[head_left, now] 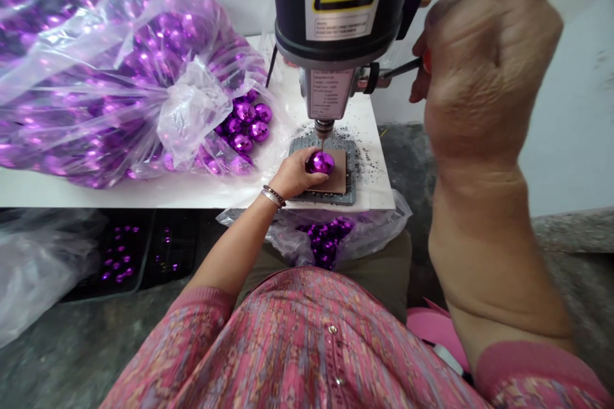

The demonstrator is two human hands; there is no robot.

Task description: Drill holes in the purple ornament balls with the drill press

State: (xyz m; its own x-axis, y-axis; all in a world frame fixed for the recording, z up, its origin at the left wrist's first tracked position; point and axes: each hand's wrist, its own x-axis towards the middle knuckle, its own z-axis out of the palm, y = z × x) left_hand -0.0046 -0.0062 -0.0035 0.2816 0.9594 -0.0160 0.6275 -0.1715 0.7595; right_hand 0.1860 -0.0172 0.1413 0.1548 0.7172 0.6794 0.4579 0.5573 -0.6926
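The left hand [291,174], at the frame's centre, clasps a faceted purple ball [322,163] on a brown block [340,177], beneath the drill bit [323,144]; contact is unclear. The right hand [484,70], upper right, grips the feed lever [403,68] of the drill press [336,54]. A bulging clear plastic bag [103,54] of purple balls covers the worktop [378,186] at upper left.
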